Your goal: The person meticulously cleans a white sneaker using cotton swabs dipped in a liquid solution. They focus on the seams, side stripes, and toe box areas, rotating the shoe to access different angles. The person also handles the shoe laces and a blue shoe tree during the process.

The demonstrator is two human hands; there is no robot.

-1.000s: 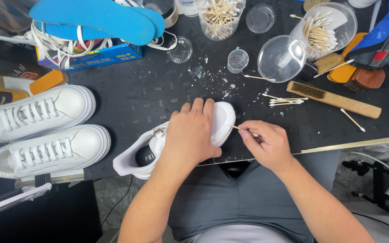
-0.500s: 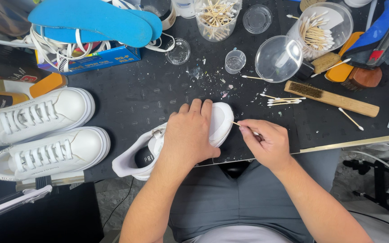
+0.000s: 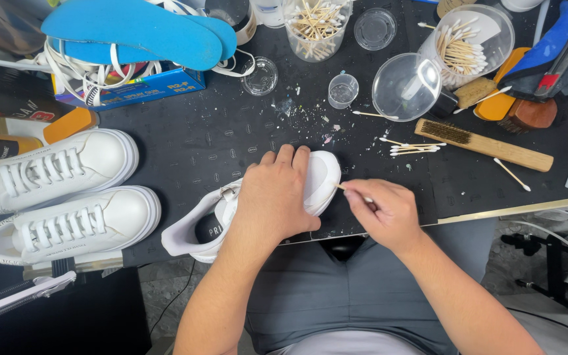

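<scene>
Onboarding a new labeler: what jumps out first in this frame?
At the centre of the black mat, the left hand presses down on a white sneaker while the right hand puts a cotton swab to its toe. A finished-looking pair of white sneakers sits at the left, and bright blue insoles lie top left.

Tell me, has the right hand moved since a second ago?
Yes. The right hand with its cotton swab has slid slightly left, toward the white sneaker's toe, away from the wooden brush.
</scene>
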